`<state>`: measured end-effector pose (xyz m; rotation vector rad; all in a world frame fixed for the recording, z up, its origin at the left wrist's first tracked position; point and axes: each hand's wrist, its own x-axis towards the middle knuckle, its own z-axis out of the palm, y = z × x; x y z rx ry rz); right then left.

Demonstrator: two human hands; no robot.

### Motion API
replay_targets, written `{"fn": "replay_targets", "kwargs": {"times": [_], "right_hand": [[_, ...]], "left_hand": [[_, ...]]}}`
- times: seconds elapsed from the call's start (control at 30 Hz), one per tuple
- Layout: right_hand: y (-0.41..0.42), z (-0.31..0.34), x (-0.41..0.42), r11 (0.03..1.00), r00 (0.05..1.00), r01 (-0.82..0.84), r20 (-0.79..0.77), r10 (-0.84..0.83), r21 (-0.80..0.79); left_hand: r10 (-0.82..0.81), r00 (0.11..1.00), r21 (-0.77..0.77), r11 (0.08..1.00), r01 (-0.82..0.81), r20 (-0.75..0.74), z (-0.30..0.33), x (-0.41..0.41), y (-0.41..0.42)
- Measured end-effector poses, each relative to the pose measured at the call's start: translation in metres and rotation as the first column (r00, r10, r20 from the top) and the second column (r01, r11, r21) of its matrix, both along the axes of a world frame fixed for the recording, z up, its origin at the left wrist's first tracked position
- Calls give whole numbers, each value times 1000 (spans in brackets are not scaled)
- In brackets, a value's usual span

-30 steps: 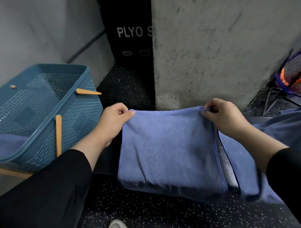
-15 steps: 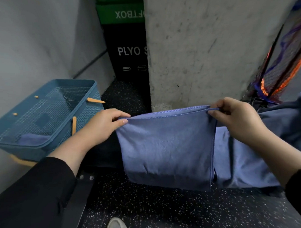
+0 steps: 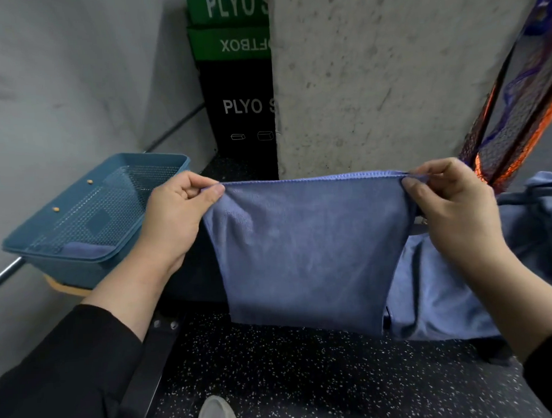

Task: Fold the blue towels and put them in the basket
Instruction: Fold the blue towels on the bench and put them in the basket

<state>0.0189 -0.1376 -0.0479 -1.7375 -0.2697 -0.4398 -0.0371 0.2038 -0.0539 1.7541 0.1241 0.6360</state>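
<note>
- The blue towel [image 3: 304,251] hangs in the air, its top hem stretched level from hand to hand and the cloth falling straight below both grips.
- The left hand [image 3: 175,225] pinches one top corner between thumb and curled fingers; the right hand [image 3: 450,209] pinches the other likewise.
- The basket [image 3: 50,248] lies beyond the left hand, so that hand is nearer it; a folded towel [image 3: 82,248] already lies inside.
- More blue cloth [image 3: 459,290] lies under the right hand.

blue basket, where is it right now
In the head view the blue basket sits at the left against the wall, just beyond the left hand.
</note>
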Motion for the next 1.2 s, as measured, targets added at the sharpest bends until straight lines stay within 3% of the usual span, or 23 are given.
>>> {"fn": "replay_targets", "kwargs": {"times": [0.33,0.57,0.7,0.8,0.9,0.97,1.03,1.13,1.2], "right_hand": [[18,-1,2,994,985,-61,-153,74,90],[39,-25,66,999,978,28,-206,-37,-46],[54,-44,142,969,960,56,-255,-118,-239],[62,-66,165,842,928,-31,-328,-175,-538],[71,-86,132,752,943,-143,-320,-95,-644],[75,-108,97,664,945,-248,-327,5,-706],[77,-134,66,511,903,-401,-422,81,-760],[76,-170,45,201,832,-553,-549,80,-809],[72,-181,46,106,855,-518,-509,100,-849]], "left_hand": [[-98,995,-148,984,97,-2,-8,9,8],[-22,996,120,992,33,-88,-24,81,30],[72,975,327,945,0,-209,-43,153,45],[214,942,587,809,-22,-260,-68,168,36],[15,957,702,684,201,-289,-120,130,13],[-85,918,795,474,379,-387,-160,95,1],[-63,843,802,279,529,-534,-186,77,-2],[-9,751,728,234,644,-661,-195,76,1],[-2,757,738,218,638,-653,-193,82,2]]}}
